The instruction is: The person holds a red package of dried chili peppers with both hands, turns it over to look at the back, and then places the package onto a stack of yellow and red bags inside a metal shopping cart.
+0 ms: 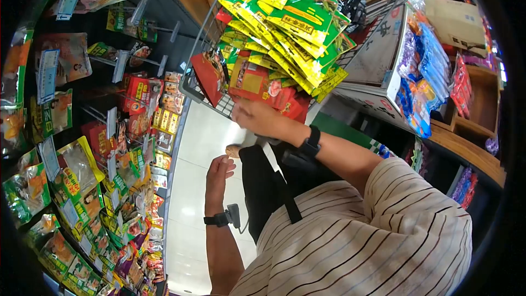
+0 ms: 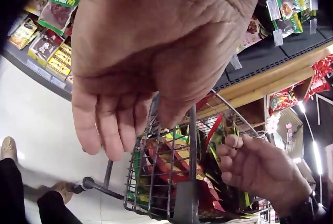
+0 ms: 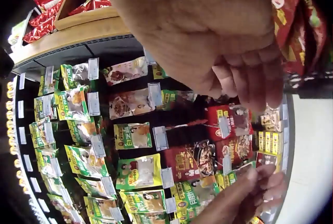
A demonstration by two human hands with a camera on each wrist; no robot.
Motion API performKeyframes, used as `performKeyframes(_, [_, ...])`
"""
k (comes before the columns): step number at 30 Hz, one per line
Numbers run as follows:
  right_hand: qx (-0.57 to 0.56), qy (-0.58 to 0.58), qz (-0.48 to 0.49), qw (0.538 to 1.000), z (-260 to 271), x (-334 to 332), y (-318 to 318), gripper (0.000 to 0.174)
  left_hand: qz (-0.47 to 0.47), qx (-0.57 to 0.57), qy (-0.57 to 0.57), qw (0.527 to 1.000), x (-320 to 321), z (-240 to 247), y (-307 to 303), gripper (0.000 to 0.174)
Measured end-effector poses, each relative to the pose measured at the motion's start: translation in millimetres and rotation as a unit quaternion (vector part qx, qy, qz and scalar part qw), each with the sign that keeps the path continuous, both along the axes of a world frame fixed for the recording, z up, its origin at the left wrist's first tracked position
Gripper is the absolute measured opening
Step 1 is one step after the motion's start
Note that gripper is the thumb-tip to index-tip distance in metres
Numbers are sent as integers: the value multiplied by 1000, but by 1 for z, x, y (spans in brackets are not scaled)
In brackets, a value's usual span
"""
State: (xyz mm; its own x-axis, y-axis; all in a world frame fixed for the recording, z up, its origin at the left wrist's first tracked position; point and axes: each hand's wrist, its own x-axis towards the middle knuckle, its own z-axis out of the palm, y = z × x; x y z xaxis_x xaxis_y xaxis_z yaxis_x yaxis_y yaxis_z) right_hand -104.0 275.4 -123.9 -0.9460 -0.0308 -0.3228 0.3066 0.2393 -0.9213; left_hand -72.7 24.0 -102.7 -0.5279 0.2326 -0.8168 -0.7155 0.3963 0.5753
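Note:
A wire shopping cart [image 1: 189, 85] holds a fanned heap of green and yellow food packets [image 1: 296, 27]. Several red packets [image 1: 257, 82] lie at its near end. My right hand [image 1: 263, 119] hovers by that near end, close to the red packets, fingers loosely bent and nothing seen between them. In the left wrist view, the right hand [image 2: 260, 169] shows beside the cart's wire side [image 2: 161, 177]. My left hand [image 1: 219, 172] hangs lower, over the floor, its fingers relaxed and holding nothing. The left palm [image 2: 156, 52] fills the top of its own wrist view.
Hooks of bagged food [image 3: 138, 135] with price tags line the dark shelf on the left. White boxes [image 1: 372, 77] stand right of the cart, with blue and purple bags [image 1: 430, 60] and a wooden display [image 1: 476, 153] beyond. Pale tiled floor [image 1: 189, 203] lies below.

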Motion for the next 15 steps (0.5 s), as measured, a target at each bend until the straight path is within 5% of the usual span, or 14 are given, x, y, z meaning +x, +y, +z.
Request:
performKeyframes(1, [-13, 45, -55, 997, 1, -15, -3, 27, 6, 1, 1, 1000, 3, 2, 0, 50])
performKeyframes(7, [195, 0, -65, 979, 6, -91, -24, 46, 60, -10, 18, 998, 19, 23, -5, 52])
performKeyframes(11, [252, -72, 2, 965, -49, -117, -32, 42, 98, -17, 29, 995, 33, 29, -21, 52])
performKeyframes(15, [217, 15, -36, 975, -30, -108, 8, 37, 130, -22, 43, 990, 40, 39, -38, 51])
